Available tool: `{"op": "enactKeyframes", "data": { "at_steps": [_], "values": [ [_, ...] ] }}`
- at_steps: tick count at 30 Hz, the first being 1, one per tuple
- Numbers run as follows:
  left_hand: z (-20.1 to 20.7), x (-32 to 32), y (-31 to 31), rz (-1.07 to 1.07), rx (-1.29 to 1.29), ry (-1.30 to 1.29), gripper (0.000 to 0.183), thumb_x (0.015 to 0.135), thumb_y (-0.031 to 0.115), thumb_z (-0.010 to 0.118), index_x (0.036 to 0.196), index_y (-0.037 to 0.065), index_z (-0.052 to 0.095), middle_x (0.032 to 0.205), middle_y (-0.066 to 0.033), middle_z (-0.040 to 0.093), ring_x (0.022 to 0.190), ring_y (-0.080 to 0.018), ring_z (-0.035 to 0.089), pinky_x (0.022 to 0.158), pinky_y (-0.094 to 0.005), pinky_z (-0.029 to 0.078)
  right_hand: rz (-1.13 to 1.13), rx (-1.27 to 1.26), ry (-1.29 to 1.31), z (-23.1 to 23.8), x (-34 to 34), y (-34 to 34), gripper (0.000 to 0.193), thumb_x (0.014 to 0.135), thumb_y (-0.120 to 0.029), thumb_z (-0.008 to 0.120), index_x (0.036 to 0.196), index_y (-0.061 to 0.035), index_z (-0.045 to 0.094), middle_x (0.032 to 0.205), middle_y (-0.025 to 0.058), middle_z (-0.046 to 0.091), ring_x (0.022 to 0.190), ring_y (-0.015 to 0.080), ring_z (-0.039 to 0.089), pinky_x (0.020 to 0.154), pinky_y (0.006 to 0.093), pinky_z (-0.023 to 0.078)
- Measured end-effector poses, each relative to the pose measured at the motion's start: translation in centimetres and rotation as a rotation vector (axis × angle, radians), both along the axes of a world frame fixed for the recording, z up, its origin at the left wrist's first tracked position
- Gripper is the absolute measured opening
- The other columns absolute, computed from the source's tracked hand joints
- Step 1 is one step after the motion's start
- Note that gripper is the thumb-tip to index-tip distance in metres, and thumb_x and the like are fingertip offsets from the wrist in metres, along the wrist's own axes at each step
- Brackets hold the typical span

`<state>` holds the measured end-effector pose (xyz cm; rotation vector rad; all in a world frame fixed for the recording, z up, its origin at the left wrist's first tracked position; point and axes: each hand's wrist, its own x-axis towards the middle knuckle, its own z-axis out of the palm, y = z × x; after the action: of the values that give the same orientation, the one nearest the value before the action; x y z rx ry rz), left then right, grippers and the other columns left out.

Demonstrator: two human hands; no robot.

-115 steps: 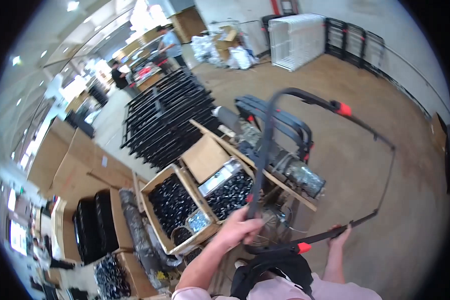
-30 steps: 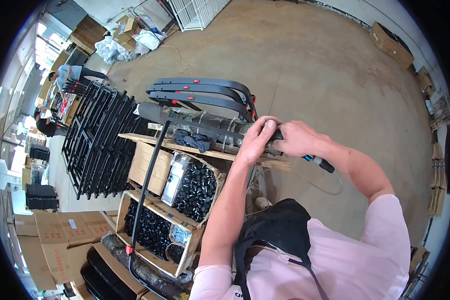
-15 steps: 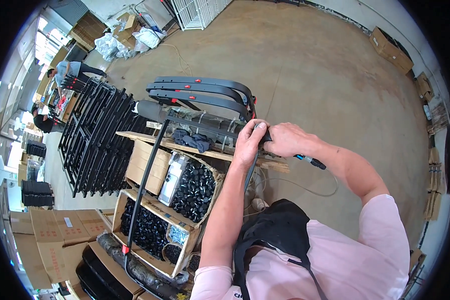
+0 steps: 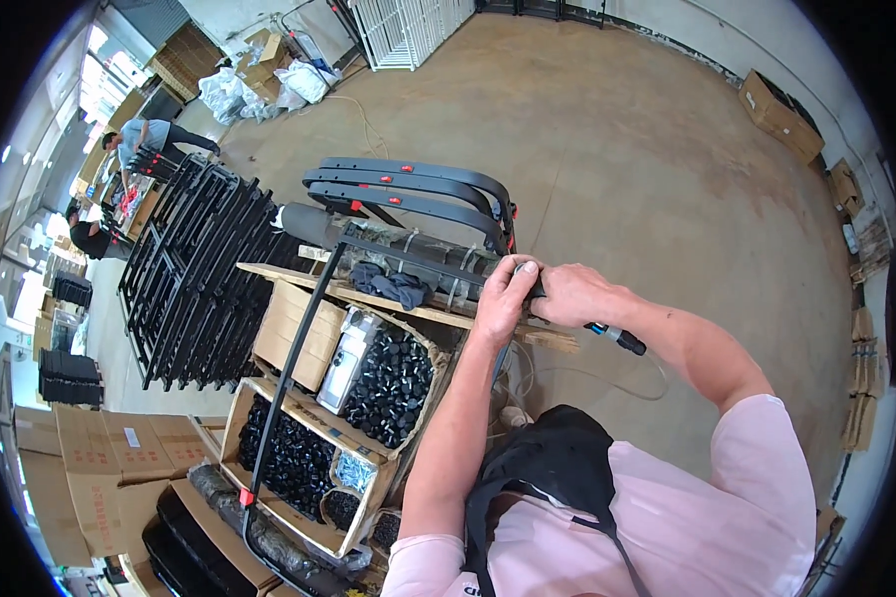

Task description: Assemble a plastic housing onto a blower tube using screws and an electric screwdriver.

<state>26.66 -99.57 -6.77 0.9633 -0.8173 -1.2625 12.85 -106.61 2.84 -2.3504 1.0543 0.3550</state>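
Observation:
My left hand (image 4: 508, 298) is closed on the near right corner of a black tubular metal frame (image 4: 291, 348), thumb on top. That frame rests across a wrapped roller support (image 4: 423, 249) and runs down to the lower left, with a red clip (image 4: 247, 497) on it. My right hand (image 4: 575, 296) is closed against the left at the same corner. A black-and-blue tool (image 4: 617, 338), apparently with a thin hose at its end, sticks out below my right wrist; its front is hidden. A small black part (image 4: 538, 289) shows between the hands.
Open boxes of black plastic caps (image 4: 388, 388) stand left of my left forearm. Behind the support are curved black bars (image 4: 408, 184) with red clips. Stacked black frames (image 4: 194, 269) stand left, near two people (image 4: 141, 137). A pale hose (image 4: 592, 371) loops over the floor.
The view has shifted slightly, so everything sits a little lower. Both hands stay together at the frame's corner, with only slight finger movement.

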Motion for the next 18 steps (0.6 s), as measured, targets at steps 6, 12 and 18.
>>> {"op": "enactKeyframes", "data": {
  "at_steps": [6,12,18],
  "values": [
    [-0.7,0.3,0.0,0.012,0.017,-0.022,0.025,0.107,0.029,0.062,0.115,0.005,0.066,0.101,0.0012,0.066,0.094,-0.0085,0.058,0.086,-0.0282,0.049,-0.071,0.152,0.109,-0.4,1.0,-0.6,0.040,0.079,-0.032,0.066,0.090,0.0051,0.073,0.090,0.0248,0.075,0.086,0.0381,0.074,0.078,0.0484,0.058],
    [0.5,0.5,0.0,-0.037,0.051,-0.046,0.032,0.106,0.034,0.064,0.115,0.004,0.068,0.101,0.0002,0.066,0.091,-0.0086,0.056,0.081,-0.0284,0.049,-0.045,0.030,0.108,0.1,1.0,-0.5,0.036,0.072,-0.028,0.070,0.087,0.0042,0.071,0.081,0.0191,0.073,0.076,0.0334,0.071,0.070,0.0463,0.056],
    [1.5,0.8,0.4,-0.076,0.043,-0.058,0.034,0.106,0.037,0.065,0.118,0.005,0.067,0.100,-0.0009,0.066,0.093,-0.0106,0.058,0.084,-0.0300,0.050,-0.150,0.126,0.055,1.6,1.0,0.9,0.028,0.069,-0.022,0.069,0.080,0.0040,0.067,0.075,0.0150,0.069,0.070,0.0275,0.067,0.063,0.0437,0.050]
  ]
}}
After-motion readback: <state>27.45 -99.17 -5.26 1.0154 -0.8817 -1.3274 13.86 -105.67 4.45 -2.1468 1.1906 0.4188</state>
